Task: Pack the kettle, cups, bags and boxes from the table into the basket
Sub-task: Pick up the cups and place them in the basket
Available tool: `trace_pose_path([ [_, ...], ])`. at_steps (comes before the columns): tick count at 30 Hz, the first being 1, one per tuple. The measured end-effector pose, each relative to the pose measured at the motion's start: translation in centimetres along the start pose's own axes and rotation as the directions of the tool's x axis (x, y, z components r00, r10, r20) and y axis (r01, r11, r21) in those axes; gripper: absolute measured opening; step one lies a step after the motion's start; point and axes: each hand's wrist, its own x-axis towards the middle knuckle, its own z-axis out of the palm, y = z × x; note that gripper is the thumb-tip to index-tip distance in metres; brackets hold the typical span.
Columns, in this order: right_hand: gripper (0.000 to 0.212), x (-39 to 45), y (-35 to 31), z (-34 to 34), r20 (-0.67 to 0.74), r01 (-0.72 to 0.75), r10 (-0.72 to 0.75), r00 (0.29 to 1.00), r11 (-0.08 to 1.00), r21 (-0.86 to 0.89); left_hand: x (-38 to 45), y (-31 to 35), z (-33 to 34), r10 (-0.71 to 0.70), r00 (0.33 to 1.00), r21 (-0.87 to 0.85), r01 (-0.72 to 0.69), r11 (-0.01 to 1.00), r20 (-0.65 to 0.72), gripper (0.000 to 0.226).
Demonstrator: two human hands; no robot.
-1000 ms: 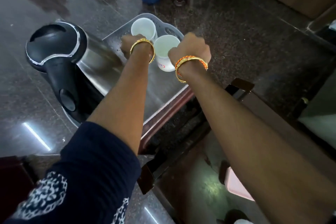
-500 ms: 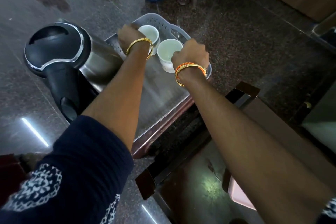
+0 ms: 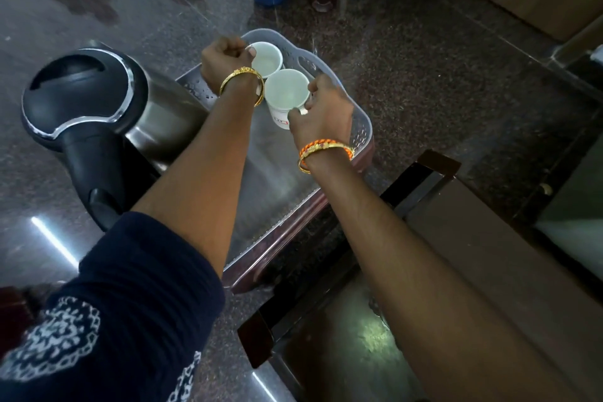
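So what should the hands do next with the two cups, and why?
Probably lower both cups to the basket floor and let go. The left hand holds the far cup, the right hand holds the near cup, and both cups are already inside the basket's rim, upright, beside the kettle.

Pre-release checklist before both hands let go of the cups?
1. Left hand gripping far cup: ok.
2. Right hand gripping near cup: ok.
3. Both cups upright: ok.
4. Cups inside the basket walls: ok.
5. Cup bases seated on basket floor: cannot tell, bases hidden.
6. Kettle in basket, beside the cups: ok.
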Motion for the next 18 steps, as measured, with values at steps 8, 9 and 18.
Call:
trace_pose_path([
  [8, 0.015, -2.7, 1.3, -2.0, -0.208, 0.112, -0.068, 0.976, 0.972, 0.205, -5.8, -1.1, -2.1, 0.166, 0.986, -0.11, -0.167, 0.98, -0.02, 0.034],
  [9, 0.011, -3.7, 1.9, -2.7, -0.25, 0.124, -0.059, 0.966, 0.96, 0.252, -8.1, -1.5, -2.4, 0.242, 0.97, -0.086, -0.242, 0.967, -0.009, 0.03],
  [18, 0.021, -17.5, 13.6, -8.1, -0.499, -0.155, 0.357, 0.79, 0.903, 0.401, -29.8, -11.9, -6.1, 0.346, 0.862, 0.078, -0.4, 0.913, 0.369, 0.018],
])
